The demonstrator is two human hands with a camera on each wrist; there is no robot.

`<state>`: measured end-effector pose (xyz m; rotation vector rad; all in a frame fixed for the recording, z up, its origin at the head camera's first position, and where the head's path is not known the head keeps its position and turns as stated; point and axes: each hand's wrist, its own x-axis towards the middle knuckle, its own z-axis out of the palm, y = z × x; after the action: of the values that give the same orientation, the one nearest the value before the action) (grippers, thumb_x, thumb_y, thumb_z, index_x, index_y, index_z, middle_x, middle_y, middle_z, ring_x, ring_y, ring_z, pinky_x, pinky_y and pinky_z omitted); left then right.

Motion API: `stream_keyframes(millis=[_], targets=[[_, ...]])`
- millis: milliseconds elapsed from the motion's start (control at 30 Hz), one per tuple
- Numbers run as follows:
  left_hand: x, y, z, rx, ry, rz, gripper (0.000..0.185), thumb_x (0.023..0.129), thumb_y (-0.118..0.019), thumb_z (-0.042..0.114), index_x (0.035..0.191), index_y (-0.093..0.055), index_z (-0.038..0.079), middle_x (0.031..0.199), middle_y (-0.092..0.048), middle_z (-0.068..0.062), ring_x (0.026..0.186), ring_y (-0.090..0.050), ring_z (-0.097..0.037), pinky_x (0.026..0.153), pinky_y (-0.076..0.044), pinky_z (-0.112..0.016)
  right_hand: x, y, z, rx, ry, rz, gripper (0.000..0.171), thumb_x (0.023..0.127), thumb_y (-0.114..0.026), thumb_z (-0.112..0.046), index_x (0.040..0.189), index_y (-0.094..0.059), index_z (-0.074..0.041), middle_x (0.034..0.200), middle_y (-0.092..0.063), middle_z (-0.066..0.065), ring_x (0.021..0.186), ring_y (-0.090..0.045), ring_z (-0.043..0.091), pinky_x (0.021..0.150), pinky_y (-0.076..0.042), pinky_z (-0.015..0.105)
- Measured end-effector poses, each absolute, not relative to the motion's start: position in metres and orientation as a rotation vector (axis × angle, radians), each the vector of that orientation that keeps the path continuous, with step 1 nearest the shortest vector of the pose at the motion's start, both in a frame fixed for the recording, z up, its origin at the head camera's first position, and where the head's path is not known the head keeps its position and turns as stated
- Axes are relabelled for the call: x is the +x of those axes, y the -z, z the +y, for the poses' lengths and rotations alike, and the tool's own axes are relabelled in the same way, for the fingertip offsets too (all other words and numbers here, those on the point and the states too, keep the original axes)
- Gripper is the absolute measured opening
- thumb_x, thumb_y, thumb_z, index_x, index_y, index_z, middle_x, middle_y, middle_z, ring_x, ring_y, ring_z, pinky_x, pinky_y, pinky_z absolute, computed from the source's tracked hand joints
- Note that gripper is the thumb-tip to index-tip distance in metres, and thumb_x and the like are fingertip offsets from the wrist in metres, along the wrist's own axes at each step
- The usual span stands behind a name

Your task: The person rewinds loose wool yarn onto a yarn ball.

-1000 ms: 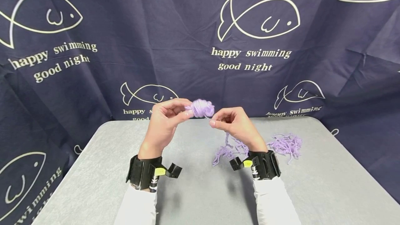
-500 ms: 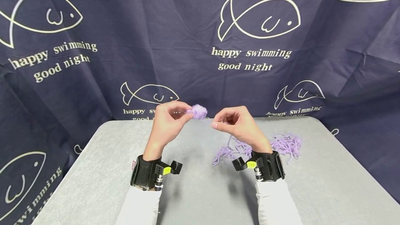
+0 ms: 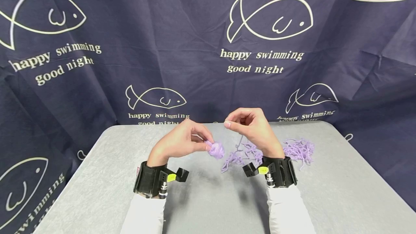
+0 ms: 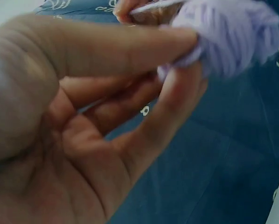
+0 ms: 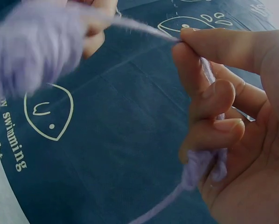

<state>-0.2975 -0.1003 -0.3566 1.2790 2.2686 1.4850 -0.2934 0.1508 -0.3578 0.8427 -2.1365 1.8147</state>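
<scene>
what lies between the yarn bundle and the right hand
A strand of yarn runs from the bundle to the right hand, as the right wrist view shows.

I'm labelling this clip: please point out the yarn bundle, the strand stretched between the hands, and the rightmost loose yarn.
Yarn bundle (image 3: 216, 150), head view: middle of its wound side.
Strand (image 5: 143, 27), right wrist view: partway along its straight span.
Rightmost loose yarn (image 3: 299, 150), head view: middle of the tangle.

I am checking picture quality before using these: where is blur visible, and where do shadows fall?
Right wrist view: the wound yarn is smeared, probably by movement, while the printed backdrop is fairly readable; left wrist view: the wound yarn is only softened; head view: lettering crisp, soft shadows on the grey table between the white sleeves.
</scene>
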Motion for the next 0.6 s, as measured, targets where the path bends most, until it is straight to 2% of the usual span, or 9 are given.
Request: stream_keyframes(millis=[133,300,433,600], targets=[[-0.2973,0.3573,-0.0987,1.417,-1.548,2.066,0.013,0.083,-0.077,-0.007,0.093,-0.076,0.001,0.096,-0.073,-0.008,0.091,-0.069,-0.021,0.082,-0.061,-0.040,-0.2943,0.3592,0.1493,0.820,-1.821,-2.158,0.009,0.086,-0.081,-0.010,0.093,-0.077,-0.008,0.081,-0.070,0.004,0.057,-0.045,0.013,0.050,-0.037,0.025],[-0.2944,0.3547,-0.0990,1.498,-1.740,1.797,0.018,0.082,-0.075,-0.014,0.095,-0.075,-0.002,0.097,-0.070,-0.015,0.093,-0.066,-0.025,0.084,-0.059,-0.049,-0.2979,0.3629,0.1476,0.836,-1.819,-2.182,0.008,0.087,-0.081,-0.011,0.094,-0.077,-0.009,0.075,-0.065,0.004,0.058,-0.044,0.014,0.049,-0.035,0.025],[-0.2931,0.3523,-0.0993,1.481,-1.920,1.719,0.024,0.082,-0.073,-0.016,0.096,-0.075,0.002,0.098,-0.069,-0.014,0.097,-0.064,-0.025,0.087,-0.059,-0.043,-0.2997,0.3652,0.1453,0.860,-1.813,-2.208,0.008,0.087,-0.080,-0.009,0.094,-0.077,-0.008,0.072,-0.064,0.005,0.059,-0.048,0.013,0.050,-0.038,0.024],[-0.2940,0.3517,-0.0965,1.414,-2.228,1.691,0.027,0.083,-0.073,-0.014,0.097,-0.077,0.009,0.100,-0.070,-0.010,0.096,-0.066,-0.022,0.085,-0.058,-0.032,-0.2995,0.3657,0.1413,0.866,-1.851,-2.221,0.009,0.085,-0.076,0.002,0.094,-0.075,-0.002,0.074,-0.065,0.002,0.061,-0.052,0.011,0.052,-0.041,0.022]])
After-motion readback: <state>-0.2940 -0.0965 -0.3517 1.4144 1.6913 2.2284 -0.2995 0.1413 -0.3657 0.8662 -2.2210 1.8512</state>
